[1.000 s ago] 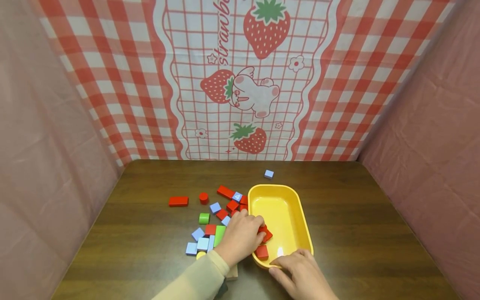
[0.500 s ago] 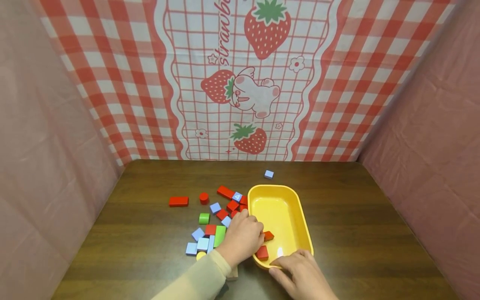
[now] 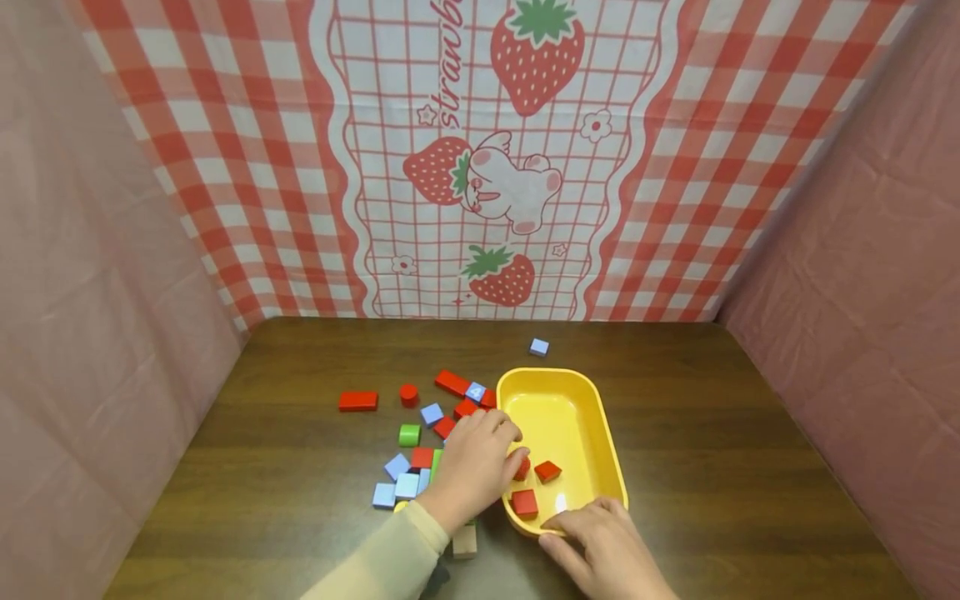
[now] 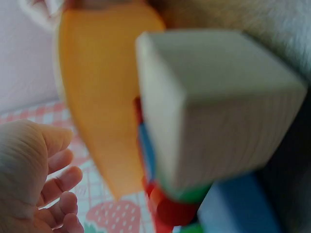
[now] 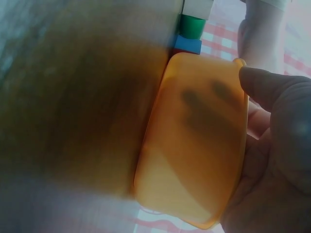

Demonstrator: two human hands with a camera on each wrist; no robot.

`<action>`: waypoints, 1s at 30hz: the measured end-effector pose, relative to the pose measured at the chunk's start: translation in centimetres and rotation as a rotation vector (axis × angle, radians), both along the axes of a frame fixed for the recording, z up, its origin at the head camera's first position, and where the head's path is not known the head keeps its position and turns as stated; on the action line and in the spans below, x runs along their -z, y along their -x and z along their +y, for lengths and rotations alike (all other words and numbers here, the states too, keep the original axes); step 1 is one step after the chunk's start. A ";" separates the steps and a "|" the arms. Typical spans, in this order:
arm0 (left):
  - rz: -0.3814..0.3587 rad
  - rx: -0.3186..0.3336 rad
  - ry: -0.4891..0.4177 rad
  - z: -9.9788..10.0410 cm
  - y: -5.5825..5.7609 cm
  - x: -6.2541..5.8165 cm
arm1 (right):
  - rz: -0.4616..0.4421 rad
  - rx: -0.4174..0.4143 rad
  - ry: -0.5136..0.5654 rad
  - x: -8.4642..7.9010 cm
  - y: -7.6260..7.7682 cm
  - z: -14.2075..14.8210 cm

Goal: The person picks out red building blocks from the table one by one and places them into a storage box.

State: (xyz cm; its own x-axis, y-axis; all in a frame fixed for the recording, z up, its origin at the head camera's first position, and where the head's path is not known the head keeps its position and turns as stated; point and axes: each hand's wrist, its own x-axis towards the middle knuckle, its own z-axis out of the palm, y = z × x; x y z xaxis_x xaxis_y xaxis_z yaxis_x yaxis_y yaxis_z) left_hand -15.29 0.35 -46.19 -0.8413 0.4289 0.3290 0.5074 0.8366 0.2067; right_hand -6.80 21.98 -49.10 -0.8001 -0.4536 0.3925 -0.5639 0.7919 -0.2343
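Logging remotely, I enter: right hand (image 3: 606, 546) pinching yellow tray (image 3: 558, 429); left hand (image 3: 474, 461) loosely curved, seemingly empty, at its left wall; three red blocks (image 3: 547, 472) inside, apparently mid-collection; loose red blocks (image 3: 453, 383) beyond, probably calling for a reach next.

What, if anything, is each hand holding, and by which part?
The right hand grips the yellow tray by its near rim. The left hand, at the tray's left side, appears to hold nothing.
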 end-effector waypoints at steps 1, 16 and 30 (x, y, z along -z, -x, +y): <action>-0.001 -0.015 -0.032 -0.4 0.1 -0.2 | -0.012 0.008 -0.004 0.0 0.0 0.0; -0.193 0.107 0.118 -4.7 -0.7 0.5 | -0.201 0.112 0.116 -1.6 -0.5 1.0; -0.203 0.177 0.102 -4.9 -1.4 1.3 | -0.243 0.108 0.004 -1.4 -0.5 1.4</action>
